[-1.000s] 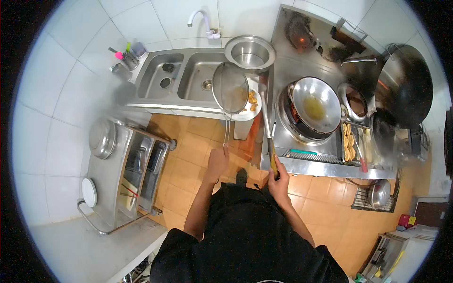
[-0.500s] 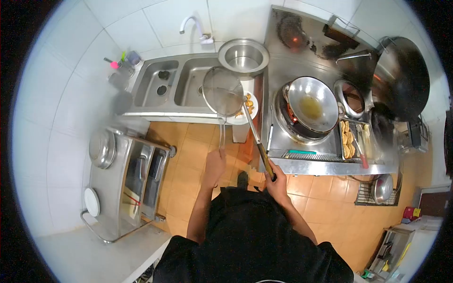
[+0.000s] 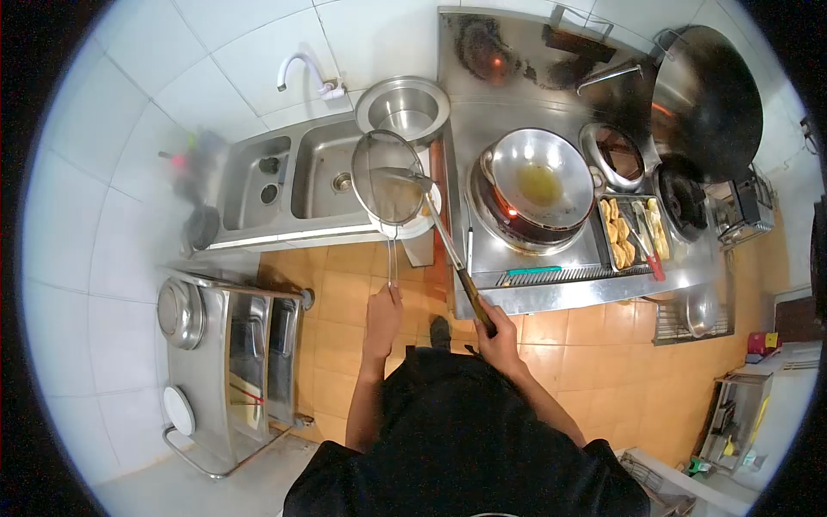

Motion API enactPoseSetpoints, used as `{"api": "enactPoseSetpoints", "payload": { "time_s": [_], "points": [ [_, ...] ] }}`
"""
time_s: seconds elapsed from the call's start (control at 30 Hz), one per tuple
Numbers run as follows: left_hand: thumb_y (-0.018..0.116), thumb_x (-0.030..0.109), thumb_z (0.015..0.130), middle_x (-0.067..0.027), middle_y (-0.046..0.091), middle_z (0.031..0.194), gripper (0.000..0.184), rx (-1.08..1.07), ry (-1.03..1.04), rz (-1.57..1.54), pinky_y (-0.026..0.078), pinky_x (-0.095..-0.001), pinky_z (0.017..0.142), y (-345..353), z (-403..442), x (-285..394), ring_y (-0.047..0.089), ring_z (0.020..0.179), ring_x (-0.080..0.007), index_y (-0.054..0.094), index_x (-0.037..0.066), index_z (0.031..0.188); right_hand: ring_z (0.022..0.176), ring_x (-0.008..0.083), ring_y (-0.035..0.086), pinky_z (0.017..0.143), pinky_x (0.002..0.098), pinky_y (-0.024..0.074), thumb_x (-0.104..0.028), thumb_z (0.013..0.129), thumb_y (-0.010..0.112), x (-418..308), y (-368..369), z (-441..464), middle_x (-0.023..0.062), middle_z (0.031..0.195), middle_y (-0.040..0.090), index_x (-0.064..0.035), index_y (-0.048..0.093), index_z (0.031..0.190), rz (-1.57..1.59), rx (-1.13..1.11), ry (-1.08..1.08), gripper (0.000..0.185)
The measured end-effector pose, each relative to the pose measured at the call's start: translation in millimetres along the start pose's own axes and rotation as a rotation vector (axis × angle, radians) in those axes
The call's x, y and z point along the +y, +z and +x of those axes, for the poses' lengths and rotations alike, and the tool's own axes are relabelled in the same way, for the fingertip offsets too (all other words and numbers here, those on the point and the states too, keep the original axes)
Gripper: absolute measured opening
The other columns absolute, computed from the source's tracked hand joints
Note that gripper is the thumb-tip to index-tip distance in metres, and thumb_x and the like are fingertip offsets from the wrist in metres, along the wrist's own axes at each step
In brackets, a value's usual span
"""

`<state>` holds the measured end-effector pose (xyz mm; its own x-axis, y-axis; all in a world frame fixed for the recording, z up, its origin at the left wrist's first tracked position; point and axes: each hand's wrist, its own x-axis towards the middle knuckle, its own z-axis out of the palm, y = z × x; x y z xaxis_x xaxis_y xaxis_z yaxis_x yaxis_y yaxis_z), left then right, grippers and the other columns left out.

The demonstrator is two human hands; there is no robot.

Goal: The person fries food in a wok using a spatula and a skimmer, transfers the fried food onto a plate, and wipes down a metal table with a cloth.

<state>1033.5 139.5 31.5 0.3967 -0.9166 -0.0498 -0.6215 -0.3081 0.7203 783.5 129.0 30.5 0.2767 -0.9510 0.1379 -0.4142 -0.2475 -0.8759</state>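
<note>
A round wire-mesh strainer [image 3: 369, 194] is in my left hand [image 3: 383, 320], whose fingers are closed around its thin handle. It hangs over the sink's front edge and partly covers a white plate [image 3: 420, 227], so the food on the plate is mostly hidden. My right hand [image 3: 497, 334] grips the dark end of a long-handled metal ladle [image 3: 448, 246]. The ladle's head overlaps the strainer bowl; whether they touch I cannot tell. To the right, a metal wok [image 3: 564, 155] with yellowish oil [image 3: 540, 184] stands over a glowing burner.
A tray [image 3: 631, 269] of browned food pieces and red-handled tongs [image 3: 656, 267] sits right of the wok. Behind the strainer are a steel basin [image 3: 403, 105] and a double sink [image 3: 314, 185]. A steel cart [image 3: 202, 379] stands at left. A large black wok [image 3: 711, 103] leans at back right.
The view has shifted, so the scene sits further left. The strainer has come rightward over the plate, covering more of it. The ladle's head now shows across the strainer. Both hands keep their grips.
</note>
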Motion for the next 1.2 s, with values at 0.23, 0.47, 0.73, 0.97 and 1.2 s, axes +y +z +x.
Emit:
{"api": "enactPoseSetpoints", "payload": {
  "time_s": [0.23, 0.47, 0.73, 0.97, 1.2],
  "points": [
    [0.044, 0.022, 0.101, -0.0277, 0.060, 0.065, 0.034, 0.009, -0.027, 0.164, 0.045, -0.0542, 0.056, 1, -6, 10, 0.059, 0.061, -0.0470, 0.059, -0.003, 0.085, 0.086, 0.0333, 0.063, 0.079, 0.0361, 0.0501, 0.001, 0.085, 0.065, -5, -35, -2, 0.0204, 0.098, 0.062, -0.0014, 0.054, 0.134, -0.085, -0.105, 0.180, 0.050],
    [0.050, 0.017, 0.098, -0.0249, 0.059, 0.063, 0.019, 0.084, 0.120, 0.163, 0.043, -0.0541, 0.053, 32, -11, 27, 0.059, 0.059, -0.0452, 0.054, 0.000, 0.090, 0.082, 0.0247, 0.056, 0.069, 0.0326, 0.0452, 0.001, 0.090, 0.057, 11, -151, -66, 0.0164, 0.094, 0.057, 0.0084, 0.052, 0.131, -0.304, 0.464, 0.037, 0.042],
    [0.056, 0.020, 0.093, -0.0240, 0.064, 0.076, 0.021, 0.094, 0.140, 0.099, 0.046, -0.0540, 0.062, 97, -30, 86, 0.062, 0.069, -0.0447, 0.051, 0.001, 0.100, 0.084, 0.0204, 0.053, 0.070, 0.0306, 0.0442, -0.002, 0.094, 0.055, 81, -297, -64, 0.0137, 0.108, 0.057, 0.0056, 0.045, 0.141, -0.378, 0.704, 0.106, 0.048],
    [0.057, 0.022, 0.089, -0.0254, 0.065, 0.080, 0.030, 0.015, 0.072, 0.272, 0.047, -0.0546, 0.064, 170, -74, 73, 0.063, 0.073, -0.0455, 0.047, 0.001, 0.108, 0.072, 0.0213, 0.050, 0.062, 0.0327, 0.0420, 0.002, 0.091, 0.057, 143, -348, -63, 0.0116, 0.087, 0.052, 0.0016, 0.051, 0.137, -0.300, 0.528, 0.165, 0.047],
    [0.059, 0.025, 0.088, -0.0261, 0.065, 0.081, 0.036, 0.053, -0.066, 0.351, 0.049, -0.0550, 0.067, 208, -94, 70, 0.064, 0.074, -0.0456, 0.045, 0.000, 0.110, 0.073, 0.0299, 0.063, 0.065, 0.0377, 0.0513, -0.002, 0.089, 0.062, 174, -359, -42, 0.0153, 0.098, 0.062, -0.0106, 0.057, 0.135, -0.346, 0.318, 0.137, 0.047]
  ]
}}
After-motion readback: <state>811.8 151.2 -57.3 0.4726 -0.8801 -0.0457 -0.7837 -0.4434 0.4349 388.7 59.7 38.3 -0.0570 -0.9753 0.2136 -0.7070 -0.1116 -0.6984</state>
